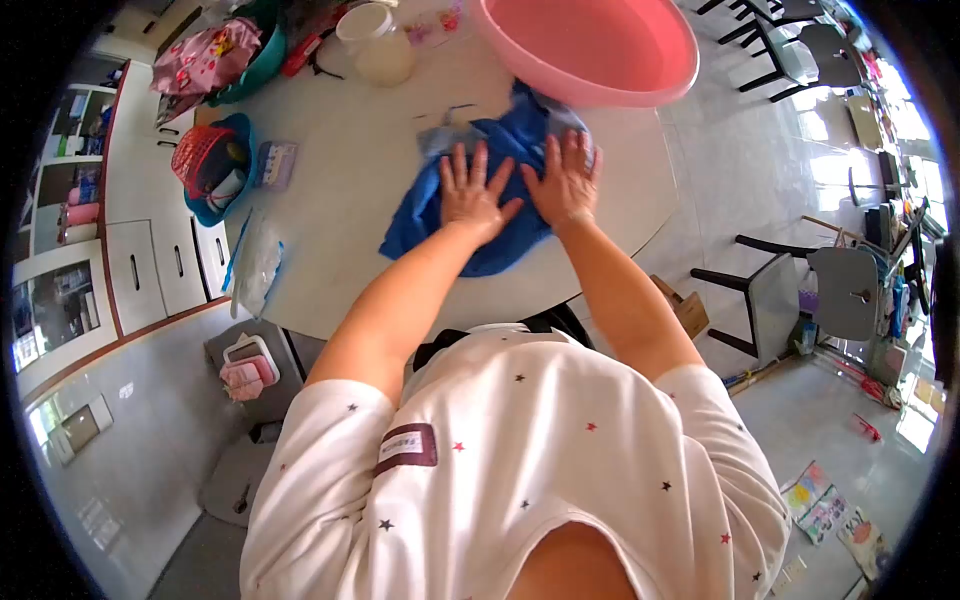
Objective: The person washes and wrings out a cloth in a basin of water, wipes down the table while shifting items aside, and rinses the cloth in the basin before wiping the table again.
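Note:
A crumpled blue cloth (500, 255), possibly a garment, lies on the white table (330, 250) in front of me. My left hand (476, 195) rests flat on it with the fingers spread. To its right, my right hand (566, 185) also presses on the fabric, fingers apart and pointing away from me. Greyish parts of the cloth show near its far edge. Just beyond stands a large pink basin (600, 85), close to the cloth's far end.
At the far left are a teal basin (270, 75) with pink fabric, a blue basin (245, 130) holding a red basket (190, 165), and a tissue pack (276, 165). A lidded jar (380, 55) stands at the back. Grey chairs (845, 290) are on the right.

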The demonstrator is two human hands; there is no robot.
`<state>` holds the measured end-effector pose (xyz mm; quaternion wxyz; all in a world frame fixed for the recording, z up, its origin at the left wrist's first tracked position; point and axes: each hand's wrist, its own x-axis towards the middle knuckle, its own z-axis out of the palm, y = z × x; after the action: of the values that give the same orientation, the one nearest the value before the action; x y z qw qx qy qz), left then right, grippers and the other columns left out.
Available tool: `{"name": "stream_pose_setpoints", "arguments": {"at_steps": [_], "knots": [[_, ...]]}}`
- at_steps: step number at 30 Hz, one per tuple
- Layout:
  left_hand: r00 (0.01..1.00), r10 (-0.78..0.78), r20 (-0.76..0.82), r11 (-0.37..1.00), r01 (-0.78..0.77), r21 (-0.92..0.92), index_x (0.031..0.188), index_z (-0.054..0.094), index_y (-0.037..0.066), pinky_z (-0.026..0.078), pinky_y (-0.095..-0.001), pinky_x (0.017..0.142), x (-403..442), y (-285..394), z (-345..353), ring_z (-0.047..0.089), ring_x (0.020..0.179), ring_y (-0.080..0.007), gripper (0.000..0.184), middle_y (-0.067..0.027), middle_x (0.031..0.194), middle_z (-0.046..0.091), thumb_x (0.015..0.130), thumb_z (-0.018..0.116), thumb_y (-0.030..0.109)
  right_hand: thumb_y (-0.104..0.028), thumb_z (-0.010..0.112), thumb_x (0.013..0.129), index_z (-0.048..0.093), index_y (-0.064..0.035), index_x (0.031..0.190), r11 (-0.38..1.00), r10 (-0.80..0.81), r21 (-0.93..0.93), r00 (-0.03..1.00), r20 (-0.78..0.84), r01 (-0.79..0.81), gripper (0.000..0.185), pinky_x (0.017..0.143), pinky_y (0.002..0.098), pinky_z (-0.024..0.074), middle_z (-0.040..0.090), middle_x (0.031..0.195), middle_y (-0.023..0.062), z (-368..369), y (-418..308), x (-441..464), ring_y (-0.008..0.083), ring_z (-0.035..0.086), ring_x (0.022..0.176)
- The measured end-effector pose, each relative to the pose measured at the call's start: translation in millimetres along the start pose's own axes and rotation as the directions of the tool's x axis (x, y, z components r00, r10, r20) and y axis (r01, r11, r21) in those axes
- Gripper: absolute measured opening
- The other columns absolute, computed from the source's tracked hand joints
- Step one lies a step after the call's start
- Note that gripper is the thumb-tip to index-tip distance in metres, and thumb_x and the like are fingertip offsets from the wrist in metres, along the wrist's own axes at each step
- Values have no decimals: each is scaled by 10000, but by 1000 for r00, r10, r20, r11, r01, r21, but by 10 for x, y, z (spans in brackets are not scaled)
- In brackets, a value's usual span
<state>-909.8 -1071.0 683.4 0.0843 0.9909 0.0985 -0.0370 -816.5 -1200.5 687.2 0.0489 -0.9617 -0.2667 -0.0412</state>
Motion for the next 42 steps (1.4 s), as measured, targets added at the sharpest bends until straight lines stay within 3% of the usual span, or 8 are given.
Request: {"name": "stream_pose_setpoints", "arguments": {"at_steps": [7,13,21,25,27,35,39,42], "knots": [[950,300,85,947,-285,-149,1422,327,254,-3,-559,1099,294,993,-12,-11,1379,-438,690,-174,1519,71,827,518,546,-544,491,840,336,-20,1379,973,213,-68,972,-96,-220,768,1096,553,62,235,1456,249,39,1264,-402,403,131,1377],[946,325,-13,934,-323,-153,1415,334,255,50,-475,1132,3,517,47,73,1405,-291,623,-93,1520,132,864,514,482,-607,560,767,299,-74,1408,999,55,-1,998,20,-55,873,1087,563,98,216,1460,244,-13,1021,12,423,128,1370],[894,13,-448,901,-205,-383,1204,514,89,299,-462,1042,-1023,-872,-366,381,1260,-332,477,-164,1346,409,759,660,180,-594,587,732,354,-151,1392,864,-491,111,871,-33,491,829,1090,553,101,245,1462,201,159,-666,588,409,165,1358],[752,-362,-551,930,334,-155,1298,399,86,245,-530,1043,-1761,-2013,-503,284,1299,-416,751,-217,1387,327,652,759,213,-461,572,779,357,-216,1392,790,-614,78,783,104,609,694,1100,539,105,267,1476,112,177,-1509,655,336,177,1374],[674,-694,-254,703,711,-33,1380,313,97,195,-535,1069,-1949,-2430,-726,165,1362,-396,909,-240,1426,260,652,774,385,-386,593,771,399,-215,1363,729,-684,101,713,154,677,646,1098,542,135,289,1475,60,77,-1978,543,284,211,1373],[685,-721,104,689,724,8,1415,226,61,249,-523,1049,-2059,-3490,-742,285,1315,-366,1125,-209,1395,337,583,751,607,-276,679,685,481,-179,1296,195,-978,416,143,151,888,650,1126,475,147,355,1441,41,-65,-2659,-376,227,233,1374],[677,-723,135,687,726,38,1288,419,53,333,-494,948,-1970,-3394,-878,469,1174,-326,918,-166,1253,501,604,753,566,-176,690,682,480,-106,1288,241,-970,515,212,115,823,645,1129,443,177,362,1434,46,-154,-2467,-621,232,238,1373],[701,-706,-97,695,661,-283,1076,550,16,429,-444,857,-2225,-3404,-544,579,1000,-336,665,-195,1050,608,640,764,471,-158,707,665,449,-64,1305,348,-936,422,333,111,837,696,1132,430,175,343,1441,86,-59,-2518,-686,253,230,1374]]}}
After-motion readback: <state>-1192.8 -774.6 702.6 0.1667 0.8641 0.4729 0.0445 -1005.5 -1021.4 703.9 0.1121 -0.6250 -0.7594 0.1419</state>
